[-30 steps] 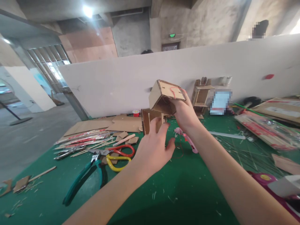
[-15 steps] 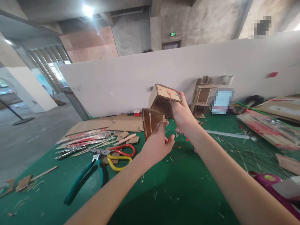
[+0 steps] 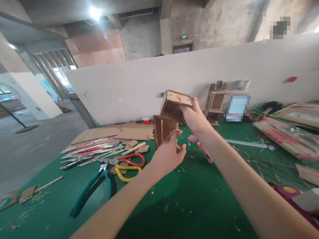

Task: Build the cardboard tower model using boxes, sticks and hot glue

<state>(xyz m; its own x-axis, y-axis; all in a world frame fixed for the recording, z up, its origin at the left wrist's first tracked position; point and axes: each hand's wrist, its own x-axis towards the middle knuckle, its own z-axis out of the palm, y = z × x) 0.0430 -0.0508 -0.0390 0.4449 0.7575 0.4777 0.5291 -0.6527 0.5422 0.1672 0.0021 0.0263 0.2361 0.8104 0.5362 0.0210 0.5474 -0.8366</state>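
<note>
My right hand (image 3: 193, 114) grips a small open cardboard box (image 3: 177, 98) and holds it raised above the table. A red string lies across the box's pale upper face. Just below it is a taller cardboard frame (image 3: 159, 132) with a thin stick inside; whether the two are joined I cannot tell. In front of that frame is my left hand (image 3: 169, 151), thumb and fingers apart, with nothing visible between them. Its fingertips are close to the frame, and contact is unclear. A loop of red thread (image 3: 193, 162) lies on the table below.
On the green table (image 3: 189, 205), scissors (image 3: 128, 167) and teal-handled pliers (image 3: 92, 189) lie at left, near packaged sticks and cardboard sheets (image 3: 134, 131). A cardboard stand (image 3: 215, 103) is behind my right hand. A pink tool (image 3: 205, 152) and a glue stick (image 3: 245, 143) lie at right.
The whole view has shifted slightly, so things appear a little further right. More of the pink tool shows beside my right forearm. Both hands keep nearly the same pose.
</note>
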